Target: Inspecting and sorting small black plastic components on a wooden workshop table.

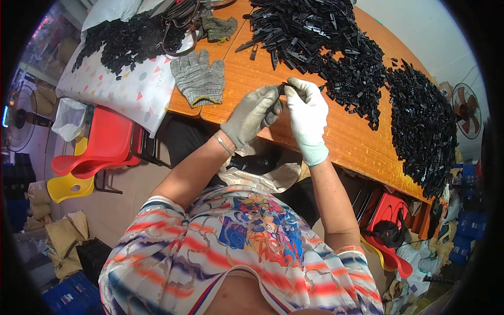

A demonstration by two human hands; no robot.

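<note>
My left hand (252,113), in a grey knit glove, and my right hand (307,115), in a white glove, meet over the near edge of an orange wooden table (346,131). Together they pinch a small black plastic part (283,88) between the fingertips. Just beyond the hands lies a large heap of black plastic strips (320,42). A second dense heap of black parts (425,126) spreads along the table's right side.
A spare grey glove (199,79) lies flat on the table to the left, another crumpled glove (218,27) behind it. More black parts (126,39) sit on a patterned white cloth (126,89). Red and yellow plastic stools (100,152) stand at left; a fan (467,110) at right.
</note>
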